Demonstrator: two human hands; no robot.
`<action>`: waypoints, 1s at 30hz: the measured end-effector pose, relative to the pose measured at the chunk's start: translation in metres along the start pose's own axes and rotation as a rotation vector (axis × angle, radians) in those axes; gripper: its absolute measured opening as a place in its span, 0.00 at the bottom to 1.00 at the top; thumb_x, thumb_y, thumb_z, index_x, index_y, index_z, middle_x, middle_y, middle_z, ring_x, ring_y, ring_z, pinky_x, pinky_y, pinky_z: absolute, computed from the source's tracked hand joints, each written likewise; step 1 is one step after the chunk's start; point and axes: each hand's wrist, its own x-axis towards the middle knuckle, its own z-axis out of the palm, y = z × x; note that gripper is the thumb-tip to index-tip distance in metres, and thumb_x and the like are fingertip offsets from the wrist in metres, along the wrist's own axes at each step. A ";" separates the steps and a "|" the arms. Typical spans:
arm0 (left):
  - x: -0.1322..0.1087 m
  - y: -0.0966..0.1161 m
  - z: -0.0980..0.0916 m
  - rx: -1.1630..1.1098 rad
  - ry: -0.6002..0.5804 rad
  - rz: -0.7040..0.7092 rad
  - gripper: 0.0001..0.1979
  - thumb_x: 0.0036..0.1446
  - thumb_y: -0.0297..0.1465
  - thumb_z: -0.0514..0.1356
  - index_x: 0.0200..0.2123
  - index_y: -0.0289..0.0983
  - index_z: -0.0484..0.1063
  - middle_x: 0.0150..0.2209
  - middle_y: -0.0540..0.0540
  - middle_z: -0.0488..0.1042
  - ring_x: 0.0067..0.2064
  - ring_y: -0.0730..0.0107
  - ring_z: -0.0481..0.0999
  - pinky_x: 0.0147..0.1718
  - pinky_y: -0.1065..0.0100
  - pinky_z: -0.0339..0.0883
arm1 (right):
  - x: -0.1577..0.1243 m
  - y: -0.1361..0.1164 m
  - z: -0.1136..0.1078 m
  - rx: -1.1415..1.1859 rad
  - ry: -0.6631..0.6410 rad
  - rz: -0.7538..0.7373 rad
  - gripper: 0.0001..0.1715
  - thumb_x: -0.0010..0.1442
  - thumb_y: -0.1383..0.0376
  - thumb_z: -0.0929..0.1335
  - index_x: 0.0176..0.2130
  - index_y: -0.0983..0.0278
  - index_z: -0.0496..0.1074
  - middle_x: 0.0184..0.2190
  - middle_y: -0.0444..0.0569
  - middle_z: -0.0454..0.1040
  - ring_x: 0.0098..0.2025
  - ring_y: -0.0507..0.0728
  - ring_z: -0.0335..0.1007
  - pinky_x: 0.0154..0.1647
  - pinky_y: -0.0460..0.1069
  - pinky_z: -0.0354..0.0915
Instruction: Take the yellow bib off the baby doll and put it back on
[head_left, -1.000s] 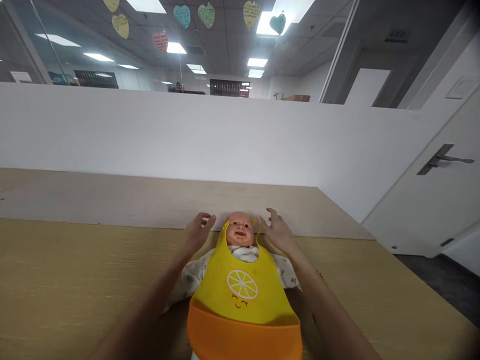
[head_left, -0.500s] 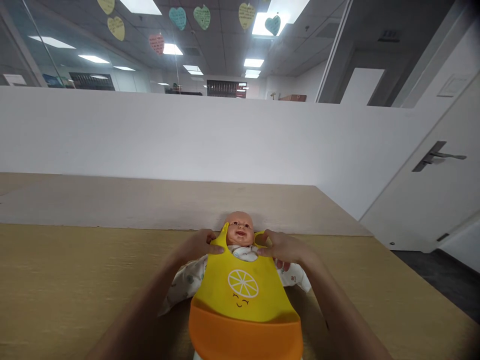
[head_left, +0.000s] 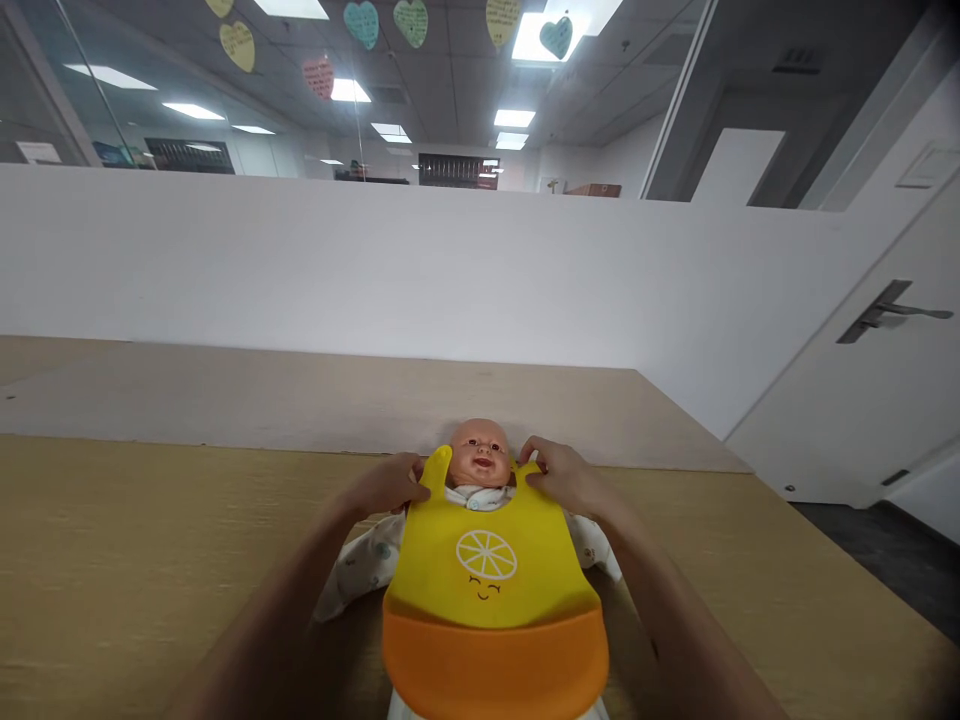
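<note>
A baby doll (head_left: 480,450) in a white patterned outfit lies face up on the wooden table. Over its chest is a yellow silicone bib (head_left: 487,555) with a citrus slice and a smiling face printed on it. Along the bib's lower edge runs an orange catch pocket (head_left: 495,665). My left hand (head_left: 394,482) pinches the bib's neck strap on the left side of the doll's head. On the other side, my right hand (head_left: 562,475) has its fingers closed on the right strap, close to the doll's cheek. The strap ends behind the neck are hidden.
The wooden tabletop (head_left: 150,560) spreads to both sides, with a paler board strip (head_left: 262,395) behind it. Beyond stands a white partition (head_left: 337,265) topped by glass bearing heart-shaped notes. A door with a metal handle (head_left: 892,310) is at the right.
My right hand has shifted up along the strap beside the doll's head, and the right strap's loop has closed in. The left hand has moved slightly left with its strap.
</note>
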 end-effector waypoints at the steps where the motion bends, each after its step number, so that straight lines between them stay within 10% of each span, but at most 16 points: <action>1: -0.001 -0.001 -0.002 0.010 0.009 -0.027 0.03 0.41 0.27 0.55 0.24 0.38 0.63 0.13 0.57 0.61 0.16 0.76 0.60 0.17 0.74 0.49 | 0.002 -0.001 0.001 0.009 0.026 -0.004 0.15 0.51 0.72 0.65 0.41 0.62 0.68 0.27 0.43 0.66 0.28 0.51 0.61 0.26 0.45 0.51; 9: 0.009 -0.018 0.002 0.167 0.064 -0.114 0.08 0.42 0.28 0.57 0.31 0.37 0.68 0.16 0.53 0.68 0.19 0.70 0.68 0.18 0.72 0.53 | 0.010 -0.002 0.017 -0.116 0.109 0.009 0.15 0.52 0.72 0.64 0.41 0.64 0.72 0.31 0.48 0.71 0.32 0.53 0.64 0.29 0.46 0.51; 19: 0.035 -0.041 0.023 0.249 0.350 -0.046 0.20 0.50 0.28 0.58 0.49 0.36 0.70 0.47 0.39 0.77 0.45 0.60 0.77 0.37 0.69 0.64 | 0.015 0.004 0.022 -0.155 0.149 0.013 0.15 0.54 0.72 0.64 0.41 0.66 0.72 0.32 0.51 0.74 0.34 0.54 0.66 0.31 0.45 0.52; 30: 0.035 -0.041 0.027 0.391 0.327 -0.054 0.13 0.50 0.28 0.57 0.41 0.37 0.74 0.42 0.38 0.79 0.45 0.57 0.77 0.39 0.67 0.64 | 0.015 0.014 0.027 -0.189 -0.002 0.023 0.12 0.51 0.72 0.63 0.36 0.64 0.72 0.33 0.51 0.76 0.32 0.54 0.67 0.29 0.46 0.50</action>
